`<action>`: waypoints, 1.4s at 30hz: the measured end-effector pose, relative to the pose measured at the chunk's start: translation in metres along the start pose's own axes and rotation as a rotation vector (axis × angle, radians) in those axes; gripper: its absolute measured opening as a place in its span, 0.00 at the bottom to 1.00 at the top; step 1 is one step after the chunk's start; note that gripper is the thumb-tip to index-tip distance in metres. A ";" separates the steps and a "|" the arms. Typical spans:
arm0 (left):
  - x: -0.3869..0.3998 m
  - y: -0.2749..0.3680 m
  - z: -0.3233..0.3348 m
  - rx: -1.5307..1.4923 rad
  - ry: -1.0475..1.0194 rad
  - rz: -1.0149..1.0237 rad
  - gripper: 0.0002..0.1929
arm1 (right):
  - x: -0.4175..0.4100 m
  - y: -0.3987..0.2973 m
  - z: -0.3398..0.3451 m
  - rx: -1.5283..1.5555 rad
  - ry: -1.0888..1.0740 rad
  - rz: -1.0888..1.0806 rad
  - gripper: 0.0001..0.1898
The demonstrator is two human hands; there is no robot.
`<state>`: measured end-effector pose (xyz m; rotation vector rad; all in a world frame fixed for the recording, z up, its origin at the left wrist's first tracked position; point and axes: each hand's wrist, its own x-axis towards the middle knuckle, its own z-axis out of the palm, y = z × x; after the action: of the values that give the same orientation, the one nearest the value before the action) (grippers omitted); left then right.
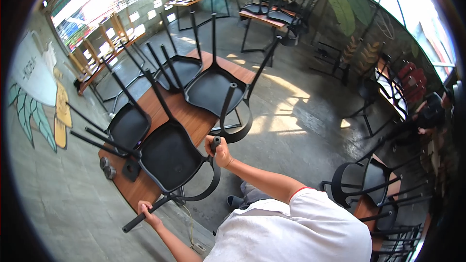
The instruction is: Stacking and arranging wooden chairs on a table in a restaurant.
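Note:
A black plastic chair [169,156] rests upside down on the near end of a wooden table [198,116], its legs pointing up. My left hand [150,215] grips one of its legs near the table's lower left edge. Around another leg of the same chair my right hand [219,153] is closed. The chair's curved backrest [211,189] hangs past the table edge. Beyond it, a second upturned chair [129,127] and a third upturned chair [214,89] stand on the tabletop. Small dark round containers [107,167] and a black square object [131,170] lie beside the held chair.
A painted concrete wall [72,196] runs along the left. More tables, including a far table [260,20], carry upturned chairs. At lower right are further stacked chairs [375,182]. Another person [431,114] is at the right edge. A cable [190,218] leads to a socket [199,248].

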<state>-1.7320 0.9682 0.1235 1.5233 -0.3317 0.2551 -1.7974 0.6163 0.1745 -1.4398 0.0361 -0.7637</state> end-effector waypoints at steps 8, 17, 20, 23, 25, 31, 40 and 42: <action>-0.021 0.001 0.016 0.004 0.118 -0.008 0.17 | -0.003 0.033 -0.017 0.108 -0.050 0.044 0.45; -0.024 -0.007 -0.006 0.055 0.108 -0.005 0.14 | 0.009 0.027 -0.002 0.111 -0.123 0.037 0.46; -0.024 -0.016 0.012 -0.008 0.194 -0.017 0.13 | 0.010 0.049 -0.012 0.130 -0.028 -0.059 0.41; -0.034 -0.020 0.002 0.042 0.175 0.005 0.13 | 0.017 0.047 -0.015 0.210 -0.254 0.204 0.23; -0.033 -0.034 -0.007 0.125 0.331 0.038 0.13 | 0.028 0.025 -0.019 0.109 -0.405 0.134 0.22; -0.186 -0.106 0.026 0.172 0.487 -0.156 0.22 | 0.029 -0.044 -0.068 -0.252 -0.658 0.064 0.29; -0.148 -0.108 0.269 -0.128 0.487 -0.790 0.14 | 0.019 -0.310 -0.222 0.950 -1.010 -0.290 0.40; -0.159 -0.121 0.260 -0.187 0.524 -0.903 0.13 | 0.041 -0.358 -0.256 0.608 -1.237 -0.358 0.48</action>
<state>-1.8493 0.7108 -0.0425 1.2292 0.7241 -0.1005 -2.0435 0.3946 0.4665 -1.1160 -1.3122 -0.0236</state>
